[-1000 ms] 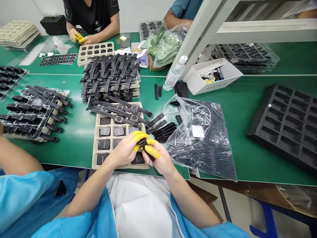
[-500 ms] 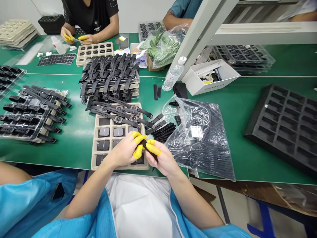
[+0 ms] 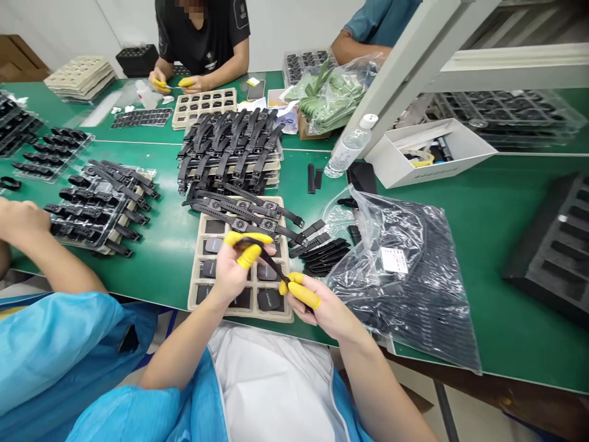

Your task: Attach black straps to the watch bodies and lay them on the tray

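Note:
Between my two hands, above the beige tray, stretches a black watch strap (image 3: 275, 265). My left hand (image 3: 234, 264), in yellow finger cots, pinches its upper left end; whether a watch body is under those fingers I cannot tell. The lower right end is gripped by my right hand (image 3: 317, 302), also with yellow finger cots. Square dark watch bodies (image 3: 269, 299) sit in the pockets of the beige tray (image 3: 195, 288). Across its far rows lie several strapped watches (image 3: 242, 225). To the right is a fanned pile of loose black straps (image 3: 327, 258).
A clear bag of straps (image 3: 414, 294) lies right of my hands. Behind stand a water bottle (image 3: 350, 147), a white box (image 3: 432, 153) and stacked watch trays (image 3: 230, 147). A neighbour's hand (image 3: 23, 221) is at the left, near another watch stack (image 3: 101, 209). Another person works opposite.
My hands have drawn apart, and the strap now shows stretched between them. The view has shifted, so the table things appear further right. A neighbour's hand has come into view at left.

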Available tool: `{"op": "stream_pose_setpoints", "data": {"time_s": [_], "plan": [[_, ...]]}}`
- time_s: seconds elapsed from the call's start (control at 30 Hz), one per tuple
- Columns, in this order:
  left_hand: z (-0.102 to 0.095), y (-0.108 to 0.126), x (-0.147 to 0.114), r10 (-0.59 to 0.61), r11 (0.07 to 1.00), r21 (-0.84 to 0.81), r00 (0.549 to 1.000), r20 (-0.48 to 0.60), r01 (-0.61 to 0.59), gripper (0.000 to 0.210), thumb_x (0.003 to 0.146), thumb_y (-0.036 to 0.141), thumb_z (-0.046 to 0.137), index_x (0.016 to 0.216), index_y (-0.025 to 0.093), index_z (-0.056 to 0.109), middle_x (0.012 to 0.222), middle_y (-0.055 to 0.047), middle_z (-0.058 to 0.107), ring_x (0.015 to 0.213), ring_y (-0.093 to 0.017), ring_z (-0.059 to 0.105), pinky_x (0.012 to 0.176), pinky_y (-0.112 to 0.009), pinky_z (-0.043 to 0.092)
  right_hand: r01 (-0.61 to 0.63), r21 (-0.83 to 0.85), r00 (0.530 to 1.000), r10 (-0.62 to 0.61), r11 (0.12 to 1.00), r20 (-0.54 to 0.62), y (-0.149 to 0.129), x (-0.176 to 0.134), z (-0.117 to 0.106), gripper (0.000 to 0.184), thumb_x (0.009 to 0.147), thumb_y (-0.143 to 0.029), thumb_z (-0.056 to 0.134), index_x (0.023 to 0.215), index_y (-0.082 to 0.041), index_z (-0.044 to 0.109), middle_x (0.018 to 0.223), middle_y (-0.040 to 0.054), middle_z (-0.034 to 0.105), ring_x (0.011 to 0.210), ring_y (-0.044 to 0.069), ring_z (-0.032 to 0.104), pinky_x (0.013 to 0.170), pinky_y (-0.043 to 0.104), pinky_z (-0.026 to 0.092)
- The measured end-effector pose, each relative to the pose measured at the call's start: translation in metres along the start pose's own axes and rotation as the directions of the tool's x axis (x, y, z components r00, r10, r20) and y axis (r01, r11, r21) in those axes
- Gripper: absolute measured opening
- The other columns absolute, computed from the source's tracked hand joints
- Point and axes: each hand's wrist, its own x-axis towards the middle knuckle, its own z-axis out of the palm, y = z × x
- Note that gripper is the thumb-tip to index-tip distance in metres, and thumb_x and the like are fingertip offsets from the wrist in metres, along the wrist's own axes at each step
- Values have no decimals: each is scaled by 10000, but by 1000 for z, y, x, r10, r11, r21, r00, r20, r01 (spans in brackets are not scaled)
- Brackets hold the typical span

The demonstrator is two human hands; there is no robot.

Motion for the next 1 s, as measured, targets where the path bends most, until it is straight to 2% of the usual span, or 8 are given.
{"op": "stream_pose_setpoints", "data": {"time_s": [0.07,0.13,0.23,0.37,0.47,0.6,0.83,1.0], "plan": [[-2,0,3,-96,990,-122,978,-187,74,355,953,486,710,1117,221,540,1087,-65,778,677,-150,744,602,-267,611,-11,-67,999,8,998,-42,-4,-2,-8,435,907,-609,700,837,-201,567,555,-90,435,389,47,276,408,230,165],[-1,-1,3,-179,977,-150,966,-186,152,388,931,472,735,1142,232,516,1122,-66,778,627,-144,735,577,-273,614,44,-108,988,-59,993,-140,-7,-3,-11,432,882,-587,747,832,-208,547,579,-81,482,397,51,343,431,233,230],[5,-5,-4,-239,971,36,967,86,237,311,993,397,627,1241,217,574,1219,-109,757,764,-186,776,692,-335,658,116,-105,969,-135,988,-207,-7,-1,-6,426,867,-583,772,887,-213,563,649,-54,571,439,70,434,473,245,318],[12,-7,-12,-95,879,455,884,457,-141,422,958,144,492,1358,130,625,1399,-166,671,1325,-268,641,1158,-424,513,86,-62,983,-95,994,-156,2,1,7,425,883,-605,745,881,-214,578,607,-37,574,448,89,416,461,255,301],[11,-4,-13,-170,754,595,792,587,-279,559,912,44,413,1446,103,568,1501,-147,595,1457,-216,522,1239,-349,421,42,-23,988,-45,999,-147,11,1,8,419,889,-573,757,794,-213,565,528,-47,500,450,91,371,454,253,272],[12,5,-12,-275,679,677,758,592,-282,553,966,45,344,1488,66,525,1531,-135,562,1509,-181,453,1258,-292,380,24,58,982,-13,998,-186,14,0,5,386,908,-523,748,751,-212,581,506,-47,445,454,89,342,455,246,265],[15,11,-14,-225,711,673,839,495,-207,482,1036,129,350,1473,36,533,1469,-159,617,1472,-188,496,1248,-298,405,80,135,977,-51,988,-208,6,1,5,400,915,-469,742,687,-225,522,528,-40,409,463,106,337,430,246,280],[12,9,-13,-290,669,686,750,594,-285,582,948,26,348,1508,56,503,1530,-137,563,1512,-179,448,1266,-299,380,-27,96,981,45,995,-189,6,-3,10,447,889,-553,759,694,-203,561,517,-40,420,470,92,333,460,239,281]]}}
